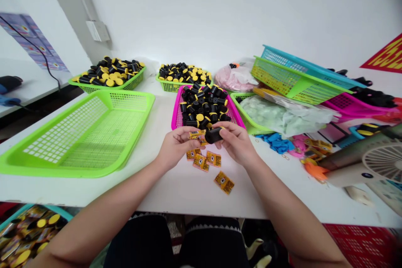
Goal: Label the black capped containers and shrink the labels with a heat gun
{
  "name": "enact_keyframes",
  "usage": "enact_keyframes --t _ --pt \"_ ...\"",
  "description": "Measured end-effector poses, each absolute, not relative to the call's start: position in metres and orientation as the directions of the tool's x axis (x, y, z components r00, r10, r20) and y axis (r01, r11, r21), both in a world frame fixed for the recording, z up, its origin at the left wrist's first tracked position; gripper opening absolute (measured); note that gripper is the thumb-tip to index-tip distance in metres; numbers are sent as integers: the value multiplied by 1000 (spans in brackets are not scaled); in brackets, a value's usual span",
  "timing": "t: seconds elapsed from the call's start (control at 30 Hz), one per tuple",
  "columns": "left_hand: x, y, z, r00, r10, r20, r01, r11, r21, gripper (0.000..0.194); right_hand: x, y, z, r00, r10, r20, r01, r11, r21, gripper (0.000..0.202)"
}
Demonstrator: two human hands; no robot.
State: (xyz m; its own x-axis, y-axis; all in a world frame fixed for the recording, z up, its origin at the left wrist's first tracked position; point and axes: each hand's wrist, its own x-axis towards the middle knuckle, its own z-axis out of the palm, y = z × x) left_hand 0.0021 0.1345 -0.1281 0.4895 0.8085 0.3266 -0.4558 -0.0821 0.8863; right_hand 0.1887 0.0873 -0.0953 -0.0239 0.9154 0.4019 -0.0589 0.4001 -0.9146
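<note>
My left hand (176,146) pinches a small orange printed packet (197,135) over the near edge of the pink basket (173,117). Held in my right hand (237,142) is a black cylinder (214,135), its near end almost against the packet. Whether the two touch, I cannot tell. Several black cylinders with yellow ends (205,106) fill the pink basket just beyond my hands. Below them on the white table lie several more orange packets (201,162), with a separate packet (224,182) nearer to me.
A large green basket (138,142) stands at left. Green baskets (125,83) of yellow-ended cylinders line the back. On the right are stacked baskets (301,79), a plastic bag (279,113), blue balloon-like pieces (276,142) and a fan (383,161). A filled bin (28,234) sits below left.
</note>
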Motion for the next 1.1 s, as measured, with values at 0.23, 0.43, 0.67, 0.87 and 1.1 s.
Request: enact_keyframes --t 0.23,0.43,0.67,0.87,1.1 --pt "2 134 -128 524 781 339 -440 -92 893 37 191 92 -96 -74 932 355 -88 348 -933 29" --pt "3 131 -121 454 816 358 -366 -196 910 35 192 93 -98 -86 921 381 54 386 -921 32" --pt "3 132 -123 361 820 444 -258 -369 893 35 187 89 -95 -101 906 410 147 422 -895 32" --pt "0 130 -129 372 720 585 -181 -562 807 52 183 85 -98 -172 893 416 163 442 -882 34" --pt "-1 120 -123 498 706 504 191 -656 730 54 179 83 -102 -186 819 543 346 571 -744 32"
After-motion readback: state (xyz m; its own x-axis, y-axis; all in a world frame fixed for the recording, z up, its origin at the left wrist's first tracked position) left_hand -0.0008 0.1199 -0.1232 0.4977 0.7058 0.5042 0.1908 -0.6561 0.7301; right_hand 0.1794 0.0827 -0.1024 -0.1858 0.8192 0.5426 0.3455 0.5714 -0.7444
